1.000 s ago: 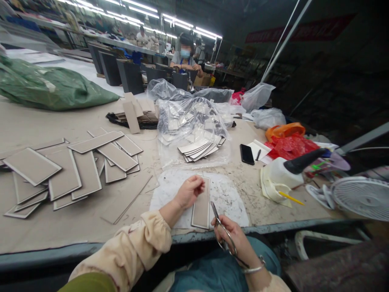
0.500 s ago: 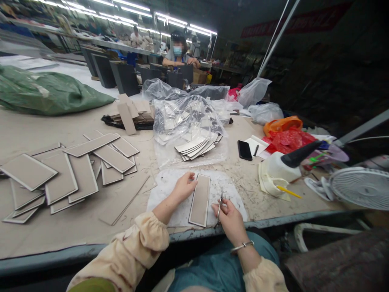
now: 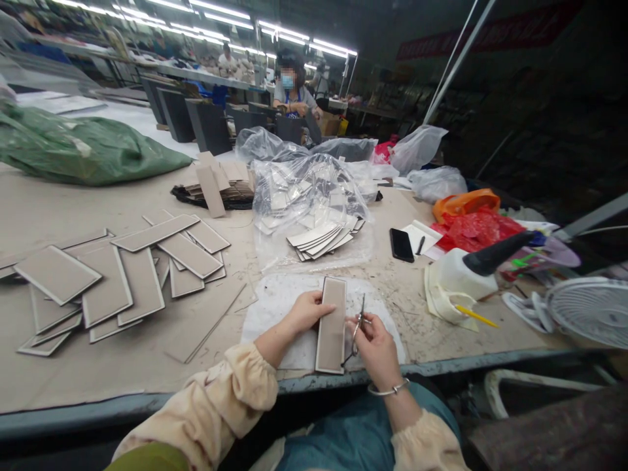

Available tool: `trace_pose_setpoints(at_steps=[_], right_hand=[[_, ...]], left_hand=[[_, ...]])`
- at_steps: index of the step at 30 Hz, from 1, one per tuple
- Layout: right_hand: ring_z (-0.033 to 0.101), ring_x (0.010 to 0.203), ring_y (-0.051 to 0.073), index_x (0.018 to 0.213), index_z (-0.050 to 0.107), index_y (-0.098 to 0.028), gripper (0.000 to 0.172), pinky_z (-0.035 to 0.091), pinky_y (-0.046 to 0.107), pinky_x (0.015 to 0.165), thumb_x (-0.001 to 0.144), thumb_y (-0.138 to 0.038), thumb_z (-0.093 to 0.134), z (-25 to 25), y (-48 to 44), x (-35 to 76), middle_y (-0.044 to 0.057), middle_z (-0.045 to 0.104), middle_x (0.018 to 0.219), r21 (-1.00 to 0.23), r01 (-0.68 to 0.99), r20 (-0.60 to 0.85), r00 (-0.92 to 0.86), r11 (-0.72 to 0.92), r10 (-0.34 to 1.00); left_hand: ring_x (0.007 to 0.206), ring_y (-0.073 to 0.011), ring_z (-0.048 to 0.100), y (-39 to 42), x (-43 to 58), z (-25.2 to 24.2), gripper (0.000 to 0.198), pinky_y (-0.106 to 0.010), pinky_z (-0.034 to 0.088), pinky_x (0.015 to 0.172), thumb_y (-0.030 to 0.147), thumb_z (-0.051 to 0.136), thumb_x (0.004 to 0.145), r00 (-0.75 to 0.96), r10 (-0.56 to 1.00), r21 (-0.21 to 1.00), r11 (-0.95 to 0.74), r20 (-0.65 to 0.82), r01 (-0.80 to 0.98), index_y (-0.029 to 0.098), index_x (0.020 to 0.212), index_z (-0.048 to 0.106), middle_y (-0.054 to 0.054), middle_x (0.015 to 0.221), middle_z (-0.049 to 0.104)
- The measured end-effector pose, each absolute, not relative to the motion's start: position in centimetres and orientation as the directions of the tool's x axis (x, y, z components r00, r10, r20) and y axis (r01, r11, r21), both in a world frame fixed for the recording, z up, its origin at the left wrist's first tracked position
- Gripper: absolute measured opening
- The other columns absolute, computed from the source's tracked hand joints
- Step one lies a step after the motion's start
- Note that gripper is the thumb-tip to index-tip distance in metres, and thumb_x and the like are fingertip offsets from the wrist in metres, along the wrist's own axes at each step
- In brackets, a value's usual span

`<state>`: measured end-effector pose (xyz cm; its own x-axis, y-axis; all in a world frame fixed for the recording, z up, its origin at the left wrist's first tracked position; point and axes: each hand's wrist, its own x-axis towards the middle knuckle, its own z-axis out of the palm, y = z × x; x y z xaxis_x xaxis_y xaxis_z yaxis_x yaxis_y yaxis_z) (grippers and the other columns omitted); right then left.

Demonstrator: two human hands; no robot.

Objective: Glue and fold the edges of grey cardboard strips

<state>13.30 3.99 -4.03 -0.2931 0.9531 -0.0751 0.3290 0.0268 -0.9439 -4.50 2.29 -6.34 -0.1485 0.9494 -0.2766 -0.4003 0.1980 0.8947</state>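
Observation:
A beige rectangular panel (image 3: 332, 337) with a pale border and dark edges is upright in my view, over a white sheet (image 3: 287, 350) at the table's front. My left hand (image 3: 305, 313) grips its left long edge, a finger lying across its face. In my right hand (image 3: 375, 340) is a pair of small metal scissors (image 3: 360, 324), blades pointing up and away from me. The fingertips of that hand are close to the panel's right edge. A thin dark strip shows by the panel's lower right corner; I cannot tell whether it is attached.
Similar panels (image 3: 105, 288) lie heaped on the left. Behind the sheet, a clear plastic bag (image 3: 314, 190) holds more pieces. To the right are a phone (image 3: 401, 244), a white bottle with a black nozzle (image 3: 464, 275) and a fan (image 3: 589, 307). A co-worker (image 3: 297, 98) sits across.
My left hand has taken hold of the panel, which is now raised slightly and nearer the front edge. My right hand has come closer to its right side with the scissors.

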Motion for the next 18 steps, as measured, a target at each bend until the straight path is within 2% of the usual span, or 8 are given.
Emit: trace_pose_setpoints(at_steps=[3, 5, 9, 14, 18], right_hand=[[0.064, 0.069, 0.017, 0.101, 0.055, -0.017, 0.039, 0.050, 0.026, 0.062, 0.078, -0.049, 0.058, -2.1, 3.8, 14.7, 0.005, 0.069, 0.078, -0.892, 0.426, 0.045, -0.255, 0.153, 0.966], [0.062, 0.065, 0.015, 0.101, 0.057, -0.018, 0.037, 0.049, 0.024, 0.060, 0.080, -0.048, 0.056, -0.7, 3.4, 15.7, 0.003, 0.067, 0.074, -0.824, 0.509, 0.081, -0.332, 0.251, 0.940], [0.060, 0.064, 0.015, 0.097, 0.063, -0.021, 0.031, 0.046, 0.025, 0.061, 0.081, -0.047, 0.057, 1.0, 2.0, 16.6, 0.002, 0.067, 0.075, -0.603, 0.658, 0.080, -0.513, 0.451, 0.855], [0.062, 0.068, 0.016, 0.096, 0.064, -0.024, 0.026, 0.045, 0.026, 0.063, 0.082, -0.044, 0.056, 1.1, 1.2, 16.2, 0.002, 0.068, 0.081, -0.424, 0.753, 0.083, -0.521, 0.503, 0.850], [0.063, 0.068, 0.017, 0.095, 0.064, -0.026, 0.023, 0.042, 0.026, 0.061, 0.081, -0.043, 0.056, 1.3, 1.3, 16.0, 0.001, 0.068, 0.079, -0.327, 0.784, 0.086, -0.531, 0.527, 0.843]], left_hand=[[0.069, -0.0183, 0.061, 2.2, -4.8, -5.5, 0.035, -0.029, 0.047, 0.065, 0.027, 0.078, 0.058, -0.135, 0.926, 0.794, 0.220, -0.354, -0.567, 0.013, 0.087, 0.065, -0.006, 0.081, 0.067], [0.071, -0.0184, 0.061, 2.3, -4.8, -5.2, 0.036, -0.032, 0.048, 0.068, 0.022, 0.078, 0.057, -0.133, 0.921, 0.724, 0.192, -0.365, -0.662, 0.013, 0.089, 0.063, -0.007, 0.082, 0.067], [0.075, -0.0193, 0.063, 2.3, -4.3, -5.2, 0.036, -0.037, 0.050, 0.077, 0.014, 0.075, 0.060, -0.098, 0.937, 0.621, 0.142, -0.335, -0.771, 0.012, 0.093, 0.061, -0.009, 0.085, 0.068], [0.083, -0.0235, 0.064, 2.0, -3.9, -5.0, 0.035, -0.039, 0.050, 0.083, 0.011, 0.074, 0.062, -0.061, 0.949, 0.570, 0.134, -0.310, -0.811, 0.009, 0.095, 0.061, -0.011, 0.087, 0.069], [0.083, -0.0228, 0.065, 1.7, -3.7, -4.6, 0.035, -0.037, 0.050, 0.083, 0.012, 0.074, 0.063, -0.026, 0.954, 0.536, 0.146, -0.300, -0.832, 0.009, 0.096, 0.062, -0.011, 0.089, 0.069]])
